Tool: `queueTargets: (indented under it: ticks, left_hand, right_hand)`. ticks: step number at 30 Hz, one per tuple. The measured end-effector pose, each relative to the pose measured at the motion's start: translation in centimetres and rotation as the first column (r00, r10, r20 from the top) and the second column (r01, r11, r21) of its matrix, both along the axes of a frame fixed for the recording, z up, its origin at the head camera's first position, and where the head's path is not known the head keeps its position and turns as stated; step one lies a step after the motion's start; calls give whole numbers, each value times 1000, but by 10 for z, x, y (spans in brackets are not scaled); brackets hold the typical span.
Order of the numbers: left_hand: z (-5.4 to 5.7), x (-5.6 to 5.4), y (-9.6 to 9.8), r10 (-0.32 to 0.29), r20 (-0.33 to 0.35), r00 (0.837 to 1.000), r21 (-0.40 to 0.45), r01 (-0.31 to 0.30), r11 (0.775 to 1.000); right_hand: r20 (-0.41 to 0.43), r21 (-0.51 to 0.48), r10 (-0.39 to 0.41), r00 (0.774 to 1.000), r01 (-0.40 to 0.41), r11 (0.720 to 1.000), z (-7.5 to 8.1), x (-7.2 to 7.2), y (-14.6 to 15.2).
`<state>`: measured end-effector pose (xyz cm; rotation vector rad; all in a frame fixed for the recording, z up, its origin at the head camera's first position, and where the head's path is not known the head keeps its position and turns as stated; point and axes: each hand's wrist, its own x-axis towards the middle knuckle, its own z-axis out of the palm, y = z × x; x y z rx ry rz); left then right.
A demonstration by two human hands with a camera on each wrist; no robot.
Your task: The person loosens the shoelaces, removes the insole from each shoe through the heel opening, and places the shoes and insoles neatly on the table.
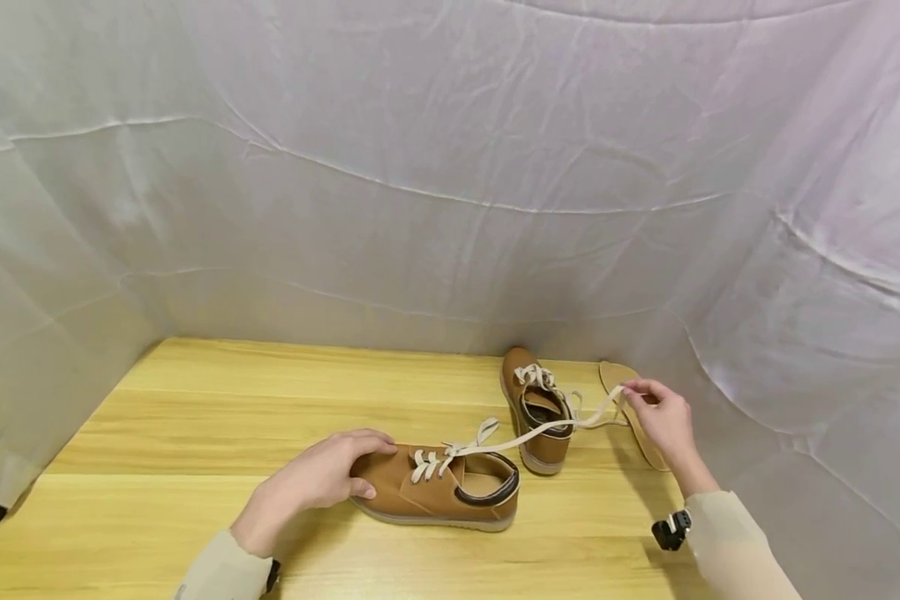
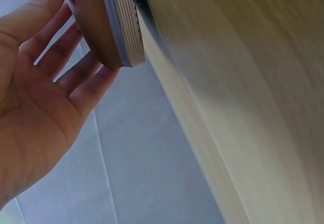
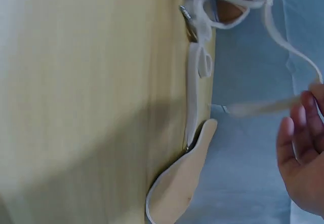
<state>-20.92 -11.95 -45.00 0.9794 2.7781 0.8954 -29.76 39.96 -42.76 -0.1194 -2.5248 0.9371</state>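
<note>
A brown lace-up shoe with a dark collar lies on the table, toe to the left. My left hand holds its toe, thumb on the near side and fingers over the far side. In the left wrist view, the fingertips touch the shoe just above its ridged sole. A long cream shoelace runs from the eyelets up to the right, its free part lifted off the table. Between thumb and fingertips, my right hand pinches this lace near its end. The eyelets' lower rows are still threaded.
A second brown shoe, laced, stands behind and to the right, toe toward the back. A tan insole lies at the table's right edge, under my right hand. Grey cloth hangs around the wooden table.
</note>
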Motion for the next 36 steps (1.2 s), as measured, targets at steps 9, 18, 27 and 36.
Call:
queueTargets:
  ticks: [9, 18, 27, 36]
  left_hand:
    - [2, 0, 0, 17, 2, 1000, -5, -17, 1000]
    - [3, 0, 0, 15, -6, 1000, -7, -15, 1000]
    - [2, 1, 1, 20, -2, 1000, -9, -20, 1000]
    - [1, 1, 2, 19, -8, 1000, -6, -19, 1000]
  right_hand:
    - [-39, 73, 255, 966, -251, 965, -1, 22, -37]
    - [-173, -7, 454, 874, -462, 887, 5, 42, -114]
    - [-137, 180, 713, 688, -691, 701, -9, 63, -182]
    - [-41, 248, 762, 647, -732, 635, -17, 67, -210]
